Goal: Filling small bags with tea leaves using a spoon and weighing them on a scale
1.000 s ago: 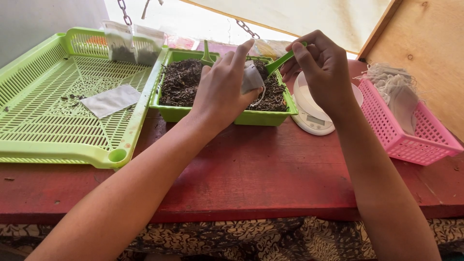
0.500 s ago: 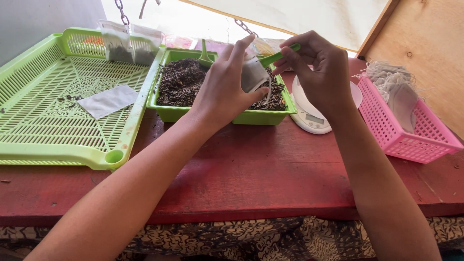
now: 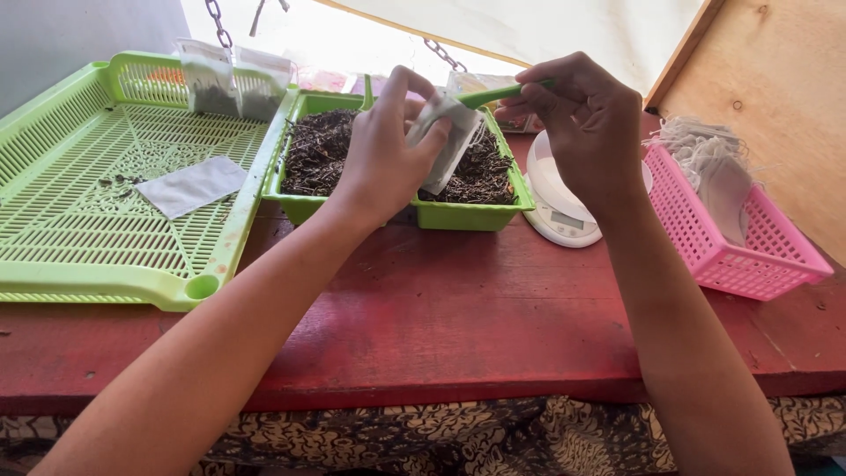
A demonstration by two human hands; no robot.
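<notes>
Left hand (image 3: 383, 150) grips small white sachet (image 3: 448, 141) over green tub (image 3: 467, 214) of dark dried leaves — raised a touch higher than half a second ago. Right hand (image 3: 582, 123) pinches green scoop (image 3: 493, 93), tip now at sachet mouth — filling appears under way. White scale (image 3: 560, 207) right of tub, unused.

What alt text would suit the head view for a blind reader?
Left hand holds a small white bag over a green tub of dark dried leaves, while right hand tips a green scoop into it.
</notes>
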